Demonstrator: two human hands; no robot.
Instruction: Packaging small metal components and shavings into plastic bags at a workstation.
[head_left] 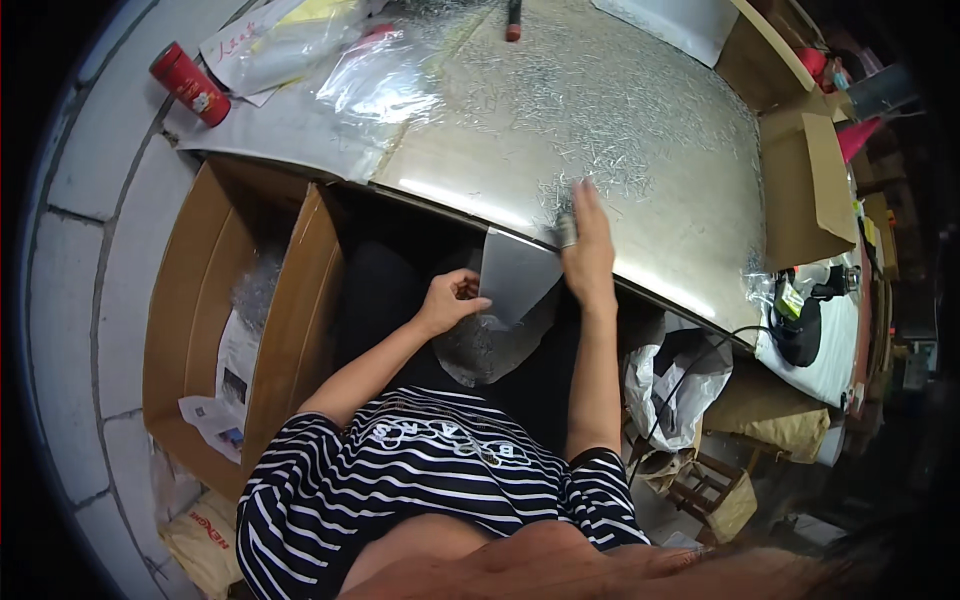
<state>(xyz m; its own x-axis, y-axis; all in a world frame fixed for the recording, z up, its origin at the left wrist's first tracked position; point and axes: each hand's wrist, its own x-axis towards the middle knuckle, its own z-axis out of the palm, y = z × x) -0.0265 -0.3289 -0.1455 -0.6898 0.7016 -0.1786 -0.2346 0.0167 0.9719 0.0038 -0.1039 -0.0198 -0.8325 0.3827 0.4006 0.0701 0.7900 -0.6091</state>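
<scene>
- The left hand (452,302) sits low, just short of the table's near edge, with its wrist bent inward and its forearm rising from the lower left.
- Its fingers are half curled, with a gap between forefinger and thumb; the thumb tip meets the left edge of a translucent plastic sheet (518,272). I cannot tell whether the sheet is pinched there.
- The sheet hangs below the table's near edge, between the 2 hands, narrowing downward.
- The right hand (590,250) is at the table's edge, its forearm nearly straight up from the right sleeve. Its fingers are straight, close together and pointing away, with motion blur at the tips.
- A dark grey and silver piece (566,228) lies against this hand's inner side; I cannot tell whether it is held.
- Small metal pins (610,140) are strewn over the table (700,215), some massed just beyond the right fingertips.
- A red-and-black handle (513,27) lies at the far side.
- Clear plastic wrapping (385,90) and a red cylindrical canister (188,84) occupy the table's left part.
- An open cardboard box (170,330) stands left of the left forearm; another cardboard box (828,185) borders the pins on the right.
- A white plastic bag (645,400) hangs open right of the right forearm, crossed by a black cable (683,377).
</scene>
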